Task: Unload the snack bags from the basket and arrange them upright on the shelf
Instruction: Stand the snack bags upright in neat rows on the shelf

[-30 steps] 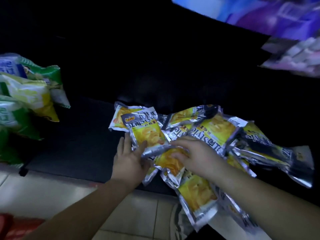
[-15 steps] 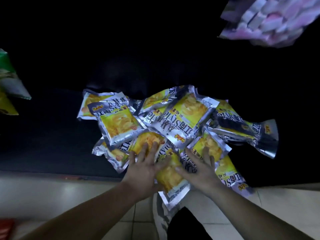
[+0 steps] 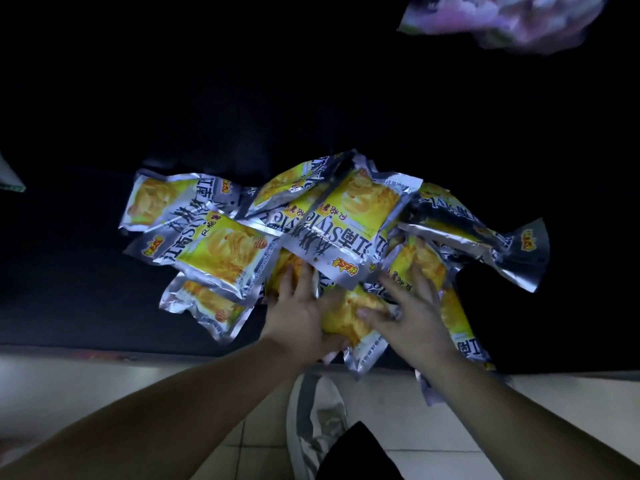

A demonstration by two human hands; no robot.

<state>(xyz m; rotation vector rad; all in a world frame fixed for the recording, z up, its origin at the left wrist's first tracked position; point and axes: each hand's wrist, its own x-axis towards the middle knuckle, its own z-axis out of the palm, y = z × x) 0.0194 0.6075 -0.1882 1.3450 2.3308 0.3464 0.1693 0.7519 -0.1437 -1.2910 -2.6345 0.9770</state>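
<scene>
Evidently the fingers [image 3: 294, 278] of the left hand [image 3: 301, 317] lie nearly straight and spread, their tips pushed in under the edge of the topmost packet. The fingers [image 3: 424, 285] of the right hand [image 3: 412, 320] fan out flat just right of centre. Neither hand closes round anything that shows. Both press palm-down on either side of one yellow bag [image 3: 348, 318] low in the middle of the frame, which sits squeezed between them. How the left thumb lies beneath that bag I cannot tell. This flat, two-sided hold looks meant to gather and steady slippery foil packets, not to lift one.

Around the hands, the snack bags [image 3: 332, 230] sprawl across the centre of the frame in a loose heap. They lie flat and overlapping at odd angles on the dark shelf [image 3: 86, 292], and a few hang over its front edge at lower right. None stands upright, so the arranging is probably only beginning, and the heap likely needs squaring up first. No basket is in view.

Farther out, a blurred pink package [image 3: 502, 15] sits at the upper right. The pale tiled floor [image 3: 69, 393] runs along the bottom, with a shoe [image 3: 318, 420] at lower centre.
</scene>
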